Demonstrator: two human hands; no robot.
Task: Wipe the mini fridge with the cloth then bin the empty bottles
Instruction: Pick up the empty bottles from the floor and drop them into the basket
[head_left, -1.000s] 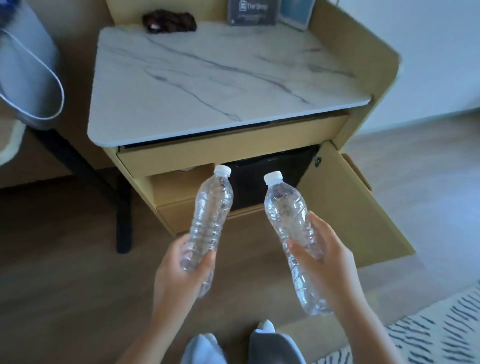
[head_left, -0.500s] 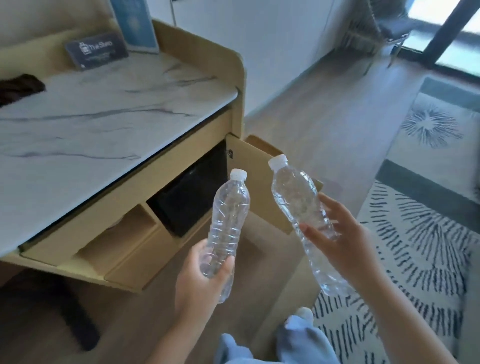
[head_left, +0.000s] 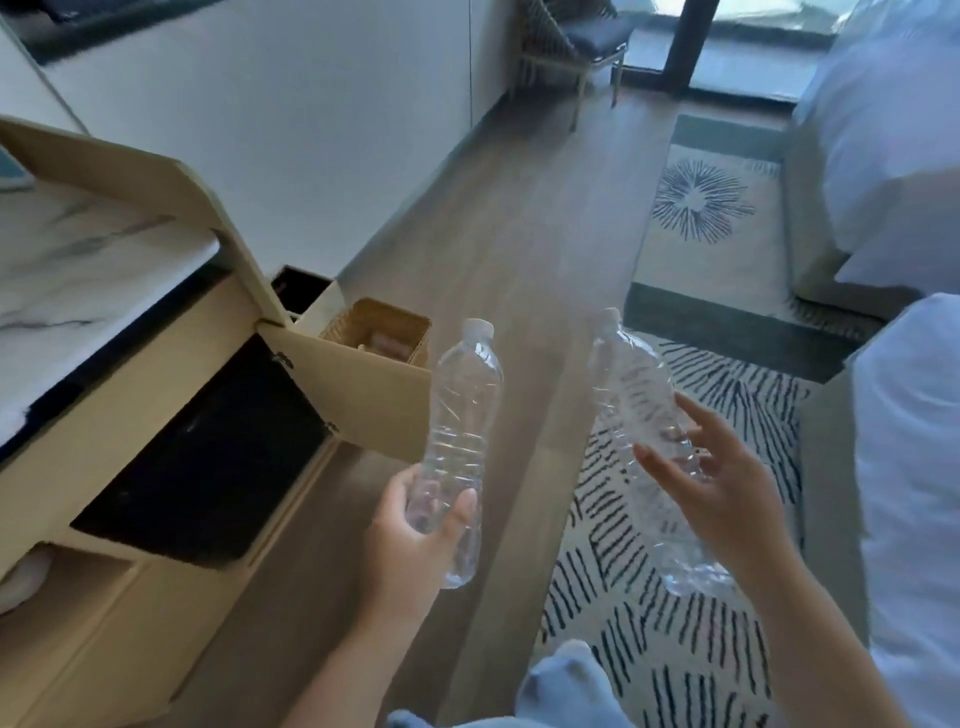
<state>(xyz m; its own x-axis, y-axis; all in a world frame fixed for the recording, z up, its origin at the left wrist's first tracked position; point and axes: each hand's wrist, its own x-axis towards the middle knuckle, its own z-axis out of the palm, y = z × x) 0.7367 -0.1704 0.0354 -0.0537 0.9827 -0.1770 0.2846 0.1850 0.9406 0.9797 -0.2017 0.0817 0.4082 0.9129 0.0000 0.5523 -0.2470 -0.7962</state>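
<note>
1. We're seeing the wicker bin (head_left: 375, 332) sitting on the wood floor (head_left: 498, 249) just behind the open cabinet door (head_left: 358, 395), which is covering its lower part; something pale is lying inside it, too blurred to identify.
2. The mini fridge (head_left: 208, 457) is showing as a dark front inside the cabinet (head_left: 130, 597), under the marble top (head_left: 78, 260).
3. The patterned rug (head_left: 691, 649) is lying to the right, with white bedding (head_left: 914, 467) beyond it and a chair (head_left: 566, 36) standing far back by the window.
4. Our left hand (head_left: 415, 540) is wrapping the lower half of the left bottle (head_left: 460, 426), which is standing near upright.
5. Our right hand (head_left: 727, 493) is holding the right bottle (head_left: 644, 421) loosely, fingers (head_left: 660, 467) spread, neck tilting left.
6. Both bottles are looking clear, ribbed, empty and white-capped, well apart from each other.
7. We're reading no label or writing on either bottle.
</note>
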